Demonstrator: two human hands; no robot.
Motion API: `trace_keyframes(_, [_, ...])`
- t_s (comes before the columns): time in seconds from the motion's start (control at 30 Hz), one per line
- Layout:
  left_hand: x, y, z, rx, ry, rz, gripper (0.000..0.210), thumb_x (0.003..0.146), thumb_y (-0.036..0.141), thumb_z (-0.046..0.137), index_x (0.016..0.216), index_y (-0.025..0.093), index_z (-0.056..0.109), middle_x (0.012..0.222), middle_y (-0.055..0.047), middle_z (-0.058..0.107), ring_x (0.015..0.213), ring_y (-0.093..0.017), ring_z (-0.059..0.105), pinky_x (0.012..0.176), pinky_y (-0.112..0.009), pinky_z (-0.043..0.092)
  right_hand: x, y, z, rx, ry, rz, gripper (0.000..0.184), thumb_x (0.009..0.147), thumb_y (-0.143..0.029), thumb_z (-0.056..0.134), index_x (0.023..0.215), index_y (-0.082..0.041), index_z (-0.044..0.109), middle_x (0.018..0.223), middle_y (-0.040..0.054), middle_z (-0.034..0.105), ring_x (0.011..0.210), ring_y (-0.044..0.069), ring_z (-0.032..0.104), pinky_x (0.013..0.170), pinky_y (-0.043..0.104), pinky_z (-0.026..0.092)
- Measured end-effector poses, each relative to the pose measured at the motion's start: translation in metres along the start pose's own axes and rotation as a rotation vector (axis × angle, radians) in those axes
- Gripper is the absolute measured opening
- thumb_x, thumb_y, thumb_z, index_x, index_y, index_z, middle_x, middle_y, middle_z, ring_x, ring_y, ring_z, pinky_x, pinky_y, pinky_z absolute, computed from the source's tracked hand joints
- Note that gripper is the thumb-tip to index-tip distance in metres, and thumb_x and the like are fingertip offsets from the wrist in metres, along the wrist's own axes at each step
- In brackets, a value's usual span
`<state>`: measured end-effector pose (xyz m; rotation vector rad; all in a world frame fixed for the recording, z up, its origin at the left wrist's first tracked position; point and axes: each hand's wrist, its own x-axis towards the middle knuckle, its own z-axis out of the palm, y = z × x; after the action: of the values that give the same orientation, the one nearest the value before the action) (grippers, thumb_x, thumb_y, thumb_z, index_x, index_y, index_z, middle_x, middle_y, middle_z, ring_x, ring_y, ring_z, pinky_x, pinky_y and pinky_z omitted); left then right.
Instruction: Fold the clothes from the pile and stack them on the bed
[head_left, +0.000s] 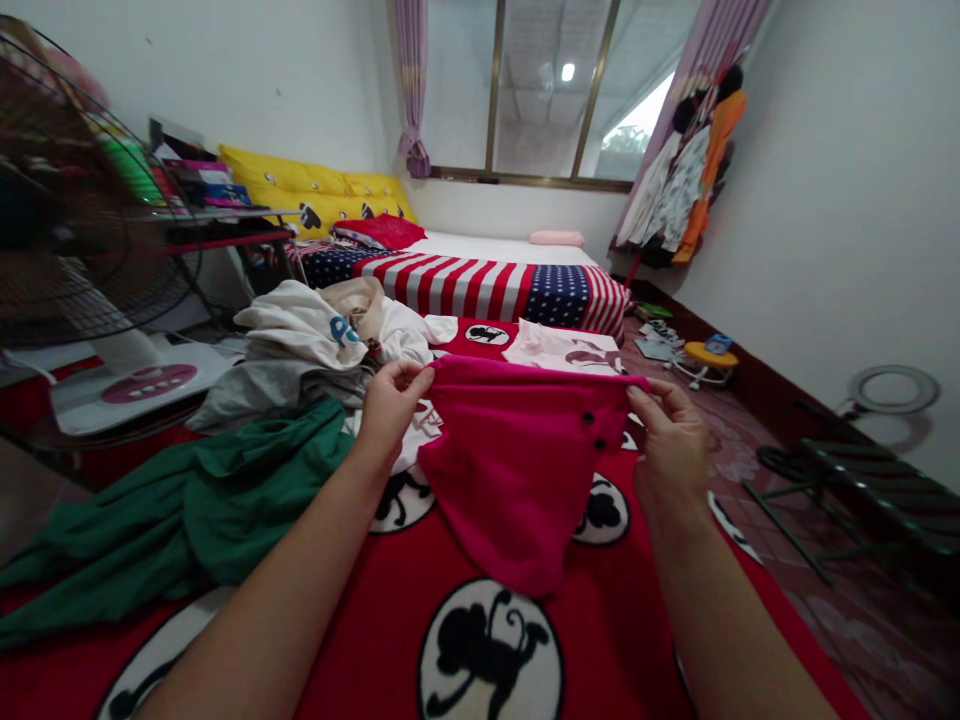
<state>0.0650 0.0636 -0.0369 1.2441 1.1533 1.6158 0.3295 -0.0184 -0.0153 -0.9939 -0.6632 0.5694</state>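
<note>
Pink garment (pixel 517 460) hangs, top edge taut.

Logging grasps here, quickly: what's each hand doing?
Left hand: closed, pinching one corner of the pink garment.
Right hand: closed, pinching its opposite corner.

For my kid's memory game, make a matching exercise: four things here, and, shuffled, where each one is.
1. magenta cloth
2. green cloth
3. fan
4. orange garment

A. hanging near the right-hand curtain
B. lying on the red blanket
C. stretched between the left hand and right hand
D. standing on a white base

Pairs: 1-C; 2-B; 3-D; 4-A
</note>
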Motion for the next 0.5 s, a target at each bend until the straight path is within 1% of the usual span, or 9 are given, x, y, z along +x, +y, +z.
trace_keyframes(0.13, [0.003,-0.008,0.001,0.222,-0.039,0.126,0.039,0.062,0.038,0.075,0.09,0.016,0.06,0.086,-0.004,0.065,0.073,-0.015,0.06,0.064,-0.024,0.048,-0.005,-0.005,0.007,0.162,-0.072,0.138,0.021,0.063,-0.022,0.072,0.081,-0.02,0.062,0.076,-0.004,0.068,0.064,0.01,0.063,0.06,0.021,0.051])
trace_keyframes(0.2, [0.002,-0.006,0.002,0.239,-0.108,0.118,0.041,0.067,0.044,0.073,0.094,0.016,0.062,0.093,-0.007,0.067,0.077,-0.017,0.062,0.066,-0.026,0.049,-0.014,-0.012,0.008,0.176,-0.261,0.226,0.02,0.067,-0.024,0.071,0.084,-0.021,0.062,0.078,-0.0026,0.069,0.068,0.013,0.065,0.063,0.023,0.051])
trace_keyframes(0.27, [0.0,-0.004,0.003,0.233,-0.186,0.068,0.046,0.07,0.053,0.069,0.097,0.016,0.063,0.096,-0.009,0.067,0.08,-0.019,0.063,0.064,-0.026,0.049,-0.027,-0.021,0.008,0.085,-0.635,0.32,0.017,0.071,-0.026,0.071,0.084,-0.02,0.063,0.077,-0.0012,0.069,0.07,0.014,0.066,0.066,0.024,0.051])
trace_keyframes(0.33, [-0.001,-0.004,0.002,0.239,-0.234,0.018,0.053,0.071,0.06,0.065,0.1,0.015,0.064,0.099,-0.01,0.067,0.08,-0.02,0.064,0.06,-0.026,0.049,-0.04,-0.03,0.009,-0.069,-1.122,0.434,0.018,0.073,-0.029,0.074,0.084,-0.018,0.064,0.082,0.0029,0.071,0.079,0.017,0.068,0.074,0.027,0.051])
trace_keyframes(0.37, [-0.001,-0.005,0.001,0.253,-0.245,-0.003,0.057,0.072,0.064,0.062,0.102,0.015,0.064,0.1,-0.011,0.067,0.08,-0.021,0.065,0.058,-0.026,0.049,-0.045,-0.033,0.01,-0.138,-1.322,0.486,0.021,0.073,-0.031,0.075,0.085,-0.016,0.065,0.086,0.0057,0.072,0.083,0.018,0.068,0.077,0.029,0.051])
trace_keyframes(0.4, [0.0,-0.007,0.0,0.273,-0.253,-0.021,0.06,0.072,0.066,0.06,0.103,0.015,0.064,0.101,-0.011,0.067,0.079,-0.021,0.065,0.057,-0.026,0.049,-0.048,-0.033,0.011,-0.197,-1.447,0.517,0.025,0.074,-0.034,0.074,0.086,-0.015,0.066,0.089,0.0083,0.072,0.084,0.02,0.068,0.078,0.03,0.051])
trace_keyframes(0.43, [0.0,-0.009,-0.002,0.299,-0.262,-0.032,0.063,0.072,0.068,0.058,0.104,0.014,0.064,0.101,-0.012,0.067,0.079,-0.021,0.066,0.056,-0.026,0.049,-0.048,-0.031,0.012,-0.248,-1.476,0.517,0.028,0.076,-0.038,0.073,0.089,-0.014,0.066,0.091,0.0097,0.071,0.084,0.02,0.068,0.077,0.031,0.051])
trace_keyframes(0.47, [0.001,-0.011,-0.004,0.33,-0.277,-0.039,0.064,0.073,0.069,0.057,0.104,0.013,0.064,0.101,-0.013,0.067,0.078,-0.022,0.066,0.056,-0.026,0.049,-0.047,-0.027,0.013,-0.304,-1.412,0.475,0.031,0.077,-0.041,0.07,0.091,-0.014,0.066,0.091,0.0098,0.071,0.081,0.02,0.068,0.074,0.031,0.052])
trace_keyframes(0.5, [0.002,-0.012,-0.005,0.367,-0.302,-0.047,0.065,0.073,0.069,0.056,0.104,0.013,0.064,0.099,-0.013,0.068,0.078,-0.022,0.066,0.056,-0.026,0.049,-0.043,-0.02,0.012,-0.384,-1.289,0.394,0.031,0.079,-0.043,0.067,0.092,-0.015,0.065,0.09,0.0089,0.071,0.078,0.019,0.067,0.072,0.031,0.052])
